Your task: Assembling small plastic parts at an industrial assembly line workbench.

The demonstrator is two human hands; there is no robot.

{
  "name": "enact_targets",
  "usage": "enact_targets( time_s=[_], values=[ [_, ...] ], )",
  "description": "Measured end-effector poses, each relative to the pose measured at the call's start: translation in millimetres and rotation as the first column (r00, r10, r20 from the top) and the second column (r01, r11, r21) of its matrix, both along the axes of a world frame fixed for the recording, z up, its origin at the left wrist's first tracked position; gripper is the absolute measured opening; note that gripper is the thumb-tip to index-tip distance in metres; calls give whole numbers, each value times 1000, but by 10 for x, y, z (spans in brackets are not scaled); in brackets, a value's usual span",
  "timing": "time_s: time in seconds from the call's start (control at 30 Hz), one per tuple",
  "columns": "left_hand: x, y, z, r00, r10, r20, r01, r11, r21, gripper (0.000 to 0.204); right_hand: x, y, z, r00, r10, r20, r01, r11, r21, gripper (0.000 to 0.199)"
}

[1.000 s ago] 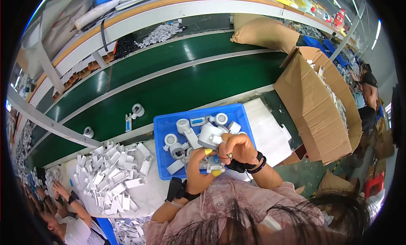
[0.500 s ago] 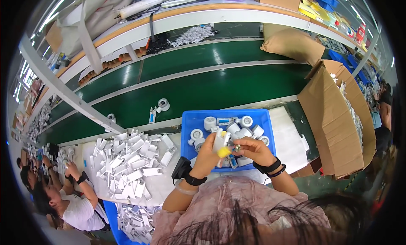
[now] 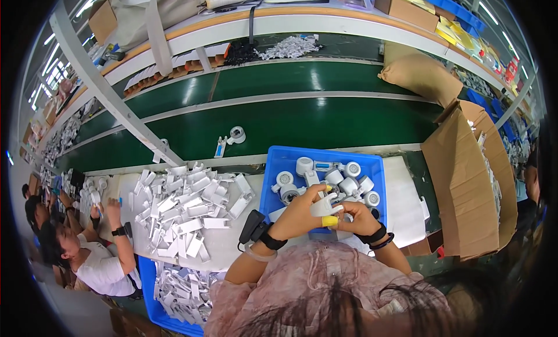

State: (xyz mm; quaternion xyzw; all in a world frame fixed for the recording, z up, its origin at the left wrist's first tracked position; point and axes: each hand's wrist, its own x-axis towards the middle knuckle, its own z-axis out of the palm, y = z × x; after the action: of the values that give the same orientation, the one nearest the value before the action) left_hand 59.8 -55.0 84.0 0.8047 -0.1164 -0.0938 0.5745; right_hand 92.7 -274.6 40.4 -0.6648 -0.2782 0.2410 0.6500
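Observation:
My left hand (image 3: 299, 212) and my right hand (image 3: 356, 216) meet over the near edge of a blue bin (image 3: 278, 180) and together grip a small white plastic part (image 3: 324, 206). Yellow finger covers sit on some fingertips. A black device is strapped to my left wrist and dark bands circle my right wrist. The bin holds several round white and grey parts (image 3: 344, 182).
A heap of white flat pieces (image 3: 186, 212) lies left of the bin. A green conveyor belt (image 3: 325, 122) runs beyond, with a small white part (image 3: 236, 134) on it. An open cardboard box (image 3: 465, 180) stands at right. Another person (image 3: 87, 253) works at left.
The view has shifted so the bin sits further right. My hands have drawn back from inside the bin to its near edge, still holding the white part.

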Motion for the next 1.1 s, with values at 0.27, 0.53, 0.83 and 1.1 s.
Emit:
enact_targets(
  time_s=[0.27,0.53,0.83,1.1],
  values=[
    [-33,49,-266,974,29,224,-17,998,-55,57,-85,42,106,793,-42,607,232,943,-238,20],
    [-67,92,-371,997,-12,-80,-21,918,-397,31,-116,33,151,1000,-25,-13,24,997,-75,13],
    [-116,-31,-367,978,125,-164,-192,843,-502,28,-150,213,121,466,-215,858,498,865,-54,20],
    [-155,-75,-410,978,45,-205,-159,798,-582,33,-151,274,127,531,-366,764,440,890,120,19]
  ],
)
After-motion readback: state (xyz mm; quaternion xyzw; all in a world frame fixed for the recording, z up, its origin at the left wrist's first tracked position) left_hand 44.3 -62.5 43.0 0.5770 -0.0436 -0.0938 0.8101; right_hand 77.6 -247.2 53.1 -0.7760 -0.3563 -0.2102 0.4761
